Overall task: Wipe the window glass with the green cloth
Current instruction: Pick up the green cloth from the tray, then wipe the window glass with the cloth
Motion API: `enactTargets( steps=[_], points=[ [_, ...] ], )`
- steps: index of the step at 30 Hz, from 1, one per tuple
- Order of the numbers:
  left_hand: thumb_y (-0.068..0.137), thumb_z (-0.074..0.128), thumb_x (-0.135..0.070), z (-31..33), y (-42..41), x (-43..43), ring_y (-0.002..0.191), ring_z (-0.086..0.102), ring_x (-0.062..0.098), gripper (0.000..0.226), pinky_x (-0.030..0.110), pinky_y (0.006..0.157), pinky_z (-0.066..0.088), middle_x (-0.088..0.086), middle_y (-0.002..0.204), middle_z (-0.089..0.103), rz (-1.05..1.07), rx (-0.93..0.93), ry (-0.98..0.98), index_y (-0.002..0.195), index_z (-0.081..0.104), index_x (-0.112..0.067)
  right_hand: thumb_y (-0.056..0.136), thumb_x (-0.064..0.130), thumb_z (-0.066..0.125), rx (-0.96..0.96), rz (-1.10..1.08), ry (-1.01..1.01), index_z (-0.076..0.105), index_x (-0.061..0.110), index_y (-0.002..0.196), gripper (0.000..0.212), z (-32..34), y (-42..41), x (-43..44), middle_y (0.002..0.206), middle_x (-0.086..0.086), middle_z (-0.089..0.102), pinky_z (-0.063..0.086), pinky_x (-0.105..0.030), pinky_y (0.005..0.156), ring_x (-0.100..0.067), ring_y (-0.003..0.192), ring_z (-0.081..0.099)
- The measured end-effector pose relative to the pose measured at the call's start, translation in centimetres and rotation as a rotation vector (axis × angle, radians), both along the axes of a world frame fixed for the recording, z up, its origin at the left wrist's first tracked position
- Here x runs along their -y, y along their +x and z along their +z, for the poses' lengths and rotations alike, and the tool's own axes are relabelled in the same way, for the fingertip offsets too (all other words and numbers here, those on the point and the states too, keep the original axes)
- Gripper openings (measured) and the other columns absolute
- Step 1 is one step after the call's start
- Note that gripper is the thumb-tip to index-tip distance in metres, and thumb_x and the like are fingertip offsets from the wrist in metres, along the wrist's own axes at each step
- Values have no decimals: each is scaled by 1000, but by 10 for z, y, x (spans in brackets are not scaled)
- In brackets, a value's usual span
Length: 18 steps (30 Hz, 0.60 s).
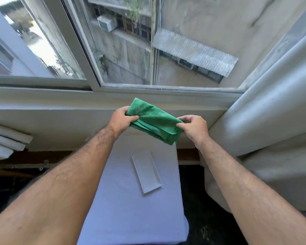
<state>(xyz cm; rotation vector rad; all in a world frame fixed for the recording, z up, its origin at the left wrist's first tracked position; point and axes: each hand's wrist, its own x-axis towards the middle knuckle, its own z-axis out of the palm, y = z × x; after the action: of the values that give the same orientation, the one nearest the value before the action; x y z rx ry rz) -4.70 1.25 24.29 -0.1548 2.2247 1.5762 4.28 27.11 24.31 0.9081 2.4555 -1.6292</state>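
Observation:
A folded green cloth (153, 120) hangs in the air in front of the white window sill, held between both hands. My left hand (122, 122) pinches its left end and my right hand (194, 128) pinches its right end. Several folded layers droop below the cloth's lower edge. The window glass (166, 50) lies beyond and above the cloth, streaked and dusty, with buildings and a corrugated roof seen through it. A second pane (41, 45) sits to the left behind a white frame post (81, 45).
Below my hands stands a small table with a pale cloth (131, 209) and a white rectangular tray (147, 172) on it. A white curtain (272, 112) hangs at the right. Stacked white strips (5, 140) lie at the left by the wall.

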Motion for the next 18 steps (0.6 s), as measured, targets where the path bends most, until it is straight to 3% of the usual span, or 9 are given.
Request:
enactTargets(
  steps=[3,6,8,14,16,18],
  points=[
    [90,72,7,56,-8,-5,114,71,42,37,52,103,59,25,122,73,-12,-69,85,126,68,-2,85,0,80,-61,6,-25,81,24,88,24,52,-13,-9,95,-4,81,66,-45,96,-24,100,79],
    [93,69,7,111,-15,-7,100,73,33,39,33,74,69,21,120,72,-21,-123,167,131,64,-1,88,-5,78,-130,27,-79,81,9,102,20,103,-26,-17,101,-12,80,66,-42,91,-30,100,79],
    [95,68,5,152,-20,-6,100,72,29,37,27,67,68,17,119,72,-23,-175,206,131,64,-4,88,-5,80,-198,29,-106,80,11,95,17,140,-31,-19,99,-13,80,67,-33,80,-24,90,77],
    [96,70,-3,262,-42,-8,102,73,24,36,24,71,67,9,118,73,1,-356,272,131,66,-11,86,2,86,-389,48,-58,82,15,92,15,249,-49,-25,95,-9,83,69,-37,83,-24,94,82],
    [97,69,-7,299,-48,-11,99,73,22,32,31,80,66,10,117,73,12,-411,313,129,67,-11,86,4,86,-443,43,-52,81,15,92,13,283,-55,-28,95,-8,82,70,-35,81,-24,93,82],
    [98,68,-6,333,-54,-13,103,71,25,30,38,89,64,10,115,73,15,-448,364,128,67,-11,87,4,85,-488,40,-62,81,4,104,18,316,-61,-30,100,-15,82,69,-38,83,-28,94,82]
  ],
)
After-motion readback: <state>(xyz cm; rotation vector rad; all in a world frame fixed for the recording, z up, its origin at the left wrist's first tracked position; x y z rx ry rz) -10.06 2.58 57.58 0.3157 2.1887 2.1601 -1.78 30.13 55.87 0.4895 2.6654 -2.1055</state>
